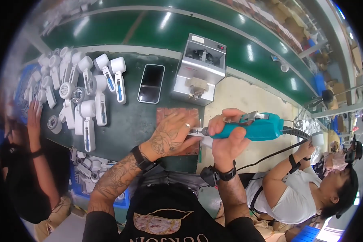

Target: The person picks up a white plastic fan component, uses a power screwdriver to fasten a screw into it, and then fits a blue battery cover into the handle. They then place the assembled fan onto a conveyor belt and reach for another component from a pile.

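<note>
Head view: left grip (171,135) clasps white part (207,141), right grip (226,151) wraps teal driver (262,127), near bench edge (179,170)

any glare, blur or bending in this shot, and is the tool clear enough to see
Head view: pale glare streaks on the far green bench, whose edge bows with the fisheye; head view: the blue bin by the left rim looks hazy, and the corners go black; head view: the teal tool and right hand look reasonably sharp.
</note>
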`<state>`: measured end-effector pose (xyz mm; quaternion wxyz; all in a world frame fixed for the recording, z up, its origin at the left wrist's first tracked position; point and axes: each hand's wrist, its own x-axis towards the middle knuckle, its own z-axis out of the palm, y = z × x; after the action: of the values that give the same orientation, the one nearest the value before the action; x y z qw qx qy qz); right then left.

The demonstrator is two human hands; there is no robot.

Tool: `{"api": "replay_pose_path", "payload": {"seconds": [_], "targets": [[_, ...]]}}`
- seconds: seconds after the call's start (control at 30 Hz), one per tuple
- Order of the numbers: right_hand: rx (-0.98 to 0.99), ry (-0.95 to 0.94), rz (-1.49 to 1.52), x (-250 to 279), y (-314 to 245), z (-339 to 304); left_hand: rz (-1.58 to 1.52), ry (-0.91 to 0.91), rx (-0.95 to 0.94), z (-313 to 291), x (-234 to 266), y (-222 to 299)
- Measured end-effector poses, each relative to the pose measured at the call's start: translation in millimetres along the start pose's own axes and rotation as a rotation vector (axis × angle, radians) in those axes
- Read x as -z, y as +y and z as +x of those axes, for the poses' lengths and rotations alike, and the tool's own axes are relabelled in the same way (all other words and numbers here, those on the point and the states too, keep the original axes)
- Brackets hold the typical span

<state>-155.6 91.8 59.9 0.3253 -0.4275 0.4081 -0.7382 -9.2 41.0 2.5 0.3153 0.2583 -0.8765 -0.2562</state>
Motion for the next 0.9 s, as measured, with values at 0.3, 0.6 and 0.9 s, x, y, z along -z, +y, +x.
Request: {"api": "replay_pose_path", "payload": {"seconds": [0.3, 0.6, 0.9], "targets": [[0.004, -0.022, -0.059, -1, 8, -1, -0.036, -0.041, -0.009, -2, 0, -3], [0.003, -0.066, -0.098, 0, 5, -3, -0.083, -0.079, -0.042, 3, 6, -1], [0.004, -0.068, -0.091, 2, 8, -4, 0.007, 0.046, -0.024, 1, -3, -1]]}}
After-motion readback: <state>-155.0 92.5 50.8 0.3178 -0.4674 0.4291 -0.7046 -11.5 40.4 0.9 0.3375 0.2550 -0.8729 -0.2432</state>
